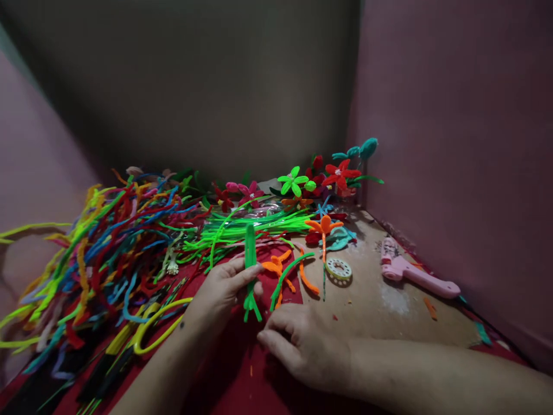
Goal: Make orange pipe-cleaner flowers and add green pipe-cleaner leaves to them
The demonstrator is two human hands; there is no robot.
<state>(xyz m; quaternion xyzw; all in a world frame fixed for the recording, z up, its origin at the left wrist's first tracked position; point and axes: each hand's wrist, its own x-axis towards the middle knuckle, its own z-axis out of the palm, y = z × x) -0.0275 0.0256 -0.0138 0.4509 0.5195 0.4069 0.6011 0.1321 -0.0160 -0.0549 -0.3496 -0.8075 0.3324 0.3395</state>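
Note:
My left hand (228, 282) pinches a green pipe-cleaner piece (250, 248) upright between thumb and fingers; its top is a flat folded loop and its lower ends splay apart. Just to the right and lower, my right hand (298, 340) is closed, with curled fingers and the thumb pressed in; I cannot make out whether anything small is in it. Beyond the hands lie an orange pipe-cleaner piece with petals (276, 265) and a curved green pipe cleaner (289, 276). An orange pipe-cleaner flower on a stem (325, 230) lies farther back.
Loose multicoloured pipe cleaners (116, 248) heap at the left, by yellow-handled scissors (151, 334). Green pipe cleaners (259, 225) lie behind the hands, finished flowers (294, 181) at the back. A brown board (375, 323) carries a tape roll (339, 271) and a pink glue gun (419, 276). Walls enclose the space.

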